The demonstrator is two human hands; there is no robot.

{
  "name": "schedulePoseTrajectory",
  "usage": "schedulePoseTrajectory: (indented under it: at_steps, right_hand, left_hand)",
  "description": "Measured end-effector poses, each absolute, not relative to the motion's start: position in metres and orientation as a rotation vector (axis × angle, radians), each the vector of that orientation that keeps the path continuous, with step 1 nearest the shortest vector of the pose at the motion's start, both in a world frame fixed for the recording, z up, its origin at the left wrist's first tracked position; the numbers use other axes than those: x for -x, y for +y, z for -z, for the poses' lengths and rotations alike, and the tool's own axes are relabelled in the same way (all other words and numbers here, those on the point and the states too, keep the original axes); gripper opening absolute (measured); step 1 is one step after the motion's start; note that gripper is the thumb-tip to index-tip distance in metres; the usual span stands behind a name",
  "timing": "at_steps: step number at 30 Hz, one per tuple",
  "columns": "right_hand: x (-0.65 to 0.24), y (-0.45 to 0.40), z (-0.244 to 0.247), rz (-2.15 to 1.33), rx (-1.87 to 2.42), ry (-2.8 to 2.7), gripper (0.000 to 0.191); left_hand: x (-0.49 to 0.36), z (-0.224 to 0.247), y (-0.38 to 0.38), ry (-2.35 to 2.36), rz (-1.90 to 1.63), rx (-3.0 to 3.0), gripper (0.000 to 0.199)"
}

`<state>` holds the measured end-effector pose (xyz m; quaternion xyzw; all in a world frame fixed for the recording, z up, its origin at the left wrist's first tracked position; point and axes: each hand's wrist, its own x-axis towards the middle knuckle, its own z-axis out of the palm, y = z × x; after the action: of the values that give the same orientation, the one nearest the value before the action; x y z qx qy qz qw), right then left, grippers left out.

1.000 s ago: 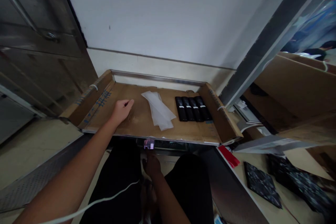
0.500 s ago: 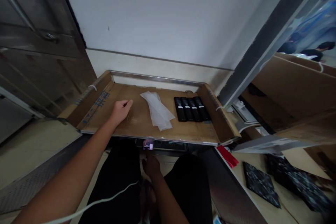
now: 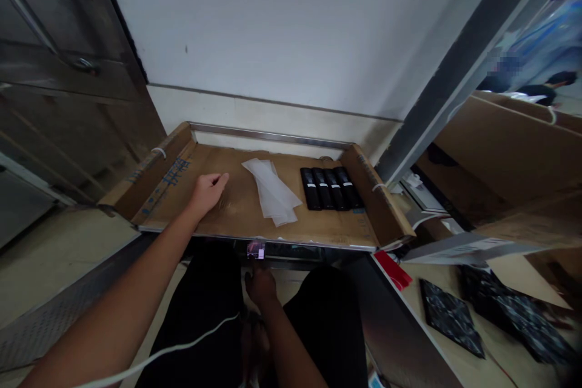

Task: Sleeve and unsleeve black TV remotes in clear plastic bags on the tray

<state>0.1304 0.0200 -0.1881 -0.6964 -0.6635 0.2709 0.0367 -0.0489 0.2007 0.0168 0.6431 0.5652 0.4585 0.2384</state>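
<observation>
My left hand (image 3: 208, 192) rests on the left part of the cardboard-lined tray (image 3: 231, 218), its fingers curled together; whatever they might hold is hidden. To its right lie overlapping translucent white plastic sleeves (image 3: 273, 193), not touching the hand. Several black items with small white labels (image 3: 328, 188) lie side by side at the tray's right end. Below the tray's front edge, between my knees, is my right hand (image 3: 261, 286) in shadow, close under a small lit screen (image 3: 256, 250). Its finger reaches up toward the screen, and the grip is too dark to make out.
Cardboard walls (image 3: 384, 203) flank the tray. A white cable (image 3: 195, 344) crosses my lap. At the right are a red object (image 3: 393, 270), black patterned packages (image 3: 451, 317) and a large cardboard box (image 3: 522, 163). A metal door (image 3: 59, 85) stands at the left.
</observation>
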Motion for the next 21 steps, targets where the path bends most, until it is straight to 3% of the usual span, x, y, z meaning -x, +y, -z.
schedulePoseTrajectory:
  at_steps: [8,21]
  right_hand:
    - [-0.1281,0.0162,0.1843,-0.820,2.092,-2.079,0.048]
    - [-0.1302,0.0161,0.1790,-0.903,2.124,-2.053,0.057]
  left_hand:
    - [0.0489,-0.0163,0.2006,1.577,-1.241,-1.759,0.044]
    - [0.0481,-0.0170,0.2010,1.577,-1.251,-1.757,0.044]
